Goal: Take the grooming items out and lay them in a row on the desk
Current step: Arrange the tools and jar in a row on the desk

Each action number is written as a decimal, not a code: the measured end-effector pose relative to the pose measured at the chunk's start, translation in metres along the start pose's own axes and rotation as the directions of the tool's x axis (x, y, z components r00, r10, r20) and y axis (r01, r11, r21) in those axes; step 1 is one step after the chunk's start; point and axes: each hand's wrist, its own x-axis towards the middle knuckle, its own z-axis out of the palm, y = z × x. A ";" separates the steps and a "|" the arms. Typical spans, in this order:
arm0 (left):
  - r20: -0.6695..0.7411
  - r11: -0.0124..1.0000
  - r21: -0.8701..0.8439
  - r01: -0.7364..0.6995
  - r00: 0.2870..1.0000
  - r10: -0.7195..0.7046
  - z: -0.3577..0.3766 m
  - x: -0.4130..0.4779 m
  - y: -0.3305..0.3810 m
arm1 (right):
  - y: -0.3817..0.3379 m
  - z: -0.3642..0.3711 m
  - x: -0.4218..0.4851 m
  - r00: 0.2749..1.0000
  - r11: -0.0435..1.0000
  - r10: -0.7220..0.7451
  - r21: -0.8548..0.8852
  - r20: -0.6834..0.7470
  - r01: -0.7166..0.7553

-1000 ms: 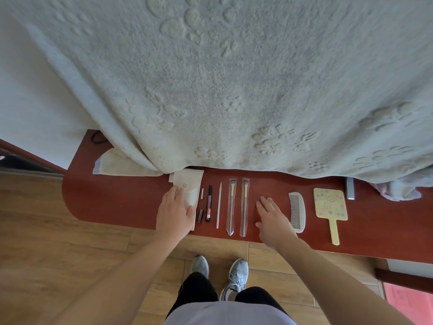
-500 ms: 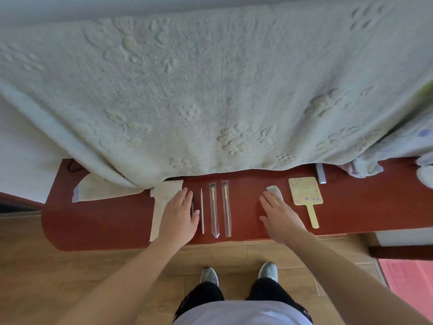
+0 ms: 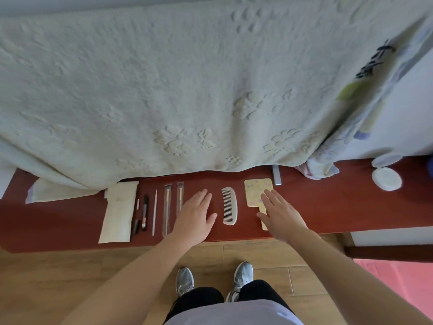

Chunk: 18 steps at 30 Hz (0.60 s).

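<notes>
Left grip (image 3: 194, 216) wide and empty over the counter (image 3: 339, 207), between sleeved brushes (image 3: 166, 207) and comb (image 3: 229, 205); right grip (image 3: 278, 214) wide too, covering the mirror (image 3: 254, 191) handle; items rowed along the front edge

Light: bright, soft and even across the frame.
Shadows: a dim band on the surface (image 3: 328, 207) under the blanket (image 3: 187, 90) hem, centre.
Blur: blanket smeared at upper left and far right; comb (image 3: 229, 208) teeth at lower centre crisp.
Distortion: wide-angle bowing curves the surface toward both side edges.
</notes>
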 end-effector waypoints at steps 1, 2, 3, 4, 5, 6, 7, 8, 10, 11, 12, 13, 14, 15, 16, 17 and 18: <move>0.011 1.000 0.002 -0.016 1.000 0.016 0.004 0.004 0.007 | 0.005 0.002 0.001 1.000 1.000 -0.005 0.003 0.006 0.005; 0.027 0.999 0.007 -0.032 0.999 0.032 0.008 0.008 0.012 | 0.010 0.003 0.002 1.000 1.000 -0.008 0.009 0.014 0.008; 0.047 0.999 0.010 -0.047 0.998 0.046 0.012 0.011 0.017 | 0.014 0.004 0.003 1.000 1.000 -0.014 0.013 0.023 0.014; 0.064 0.998 0.009 -0.059 0.996 0.058 0.016 0.014 0.022 | 0.018 0.006 0.004 0.999 1.000 -0.026 0.009 0.032 0.026; 0.074 0.998 0.005 -0.066 0.995 0.066 0.019 0.017 0.026 | 0.021 0.008 0.005 0.998 0.999 -0.040 0.005 0.041 0.040; 0.084 0.997 0.004 -0.071 0.994 0.070 0.021 0.020 0.029 | 0.023 0.008 0.005 0.998 0.999 -0.048 0.010 0.051 0.048; 0.093 0.997 0.006 -0.076 0.993 0.075 0.023 0.022 0.032 | 0.024 0.010 0.005 0.997 0.999 -0.052 0.020 0.059 0.050; 0.101 0.996 0.007 -0.084 0.991 0.083 0.025 0.024 0.034 | 0.025 0.010 0.005 0.997 0.998 -0.054 0.029 0.062 0.053; 0.112 0.995 0.004 -0.101 0.989 0.100 0.027 0.026 0.038 | 0.026 0.011 0.004 0.996 0.998 -0.059 0.041 0.061 0.057; 0.116 0.994 0.001 -0.108 0.988 0.107 0.028 0.027 0.039 | 0.027 0.012 0.005 0.996 0.997 -0.062 0.042 0.057 0.059; 0.117 0.994 -0.003 -0.110 0.987 0.110 0.029 0.027 0.040 | 0.028 0.012 0.005 0.997 0.997 -0.062 0.045 0.054 0.060; 0.118 0.994 -0.006 -0.109 0.987 0.109 0.031 0.027 0.040 | 0.028 0.012 0.006 0.997 0.997 -0.061 0.048 0.056 0.058; 0.115 0.994 -0.009 -0.107 0.988 0.108 0.032 0.027 0.040 | 0.028 0.012 0.006 0.997 0.997 -0.058 0.054 0.060 0.055; 0.113 0.994 -0.013 -0.105 0.988 0.106 0.033 0.027 0.039 | 0.028 0.013 0.006 0.997 0.997 -0.054 0.061 0.061 0.050; 0.111 0.994 -0.015 -0.105 0.988 0.106 0.034 0.027 0.038 | 0.028 0.013 0.006 0.997 0.997 -0.051 0.065 0.060 0.047; 0.111 0.994 -0.015 -0.107 0.988 0.108 0.033 0.027 0.037 | 0.027 0.013 0.006 0.997 0.997 -0.051 0.065 0.057 0.047; 0.110 0.994 -0.011 -0.111 0.988 0.112 0.032 0.027 0.037 | 0.026 0.013 0.006 0.997 0.997 -0.053 0.063 0.056 0.049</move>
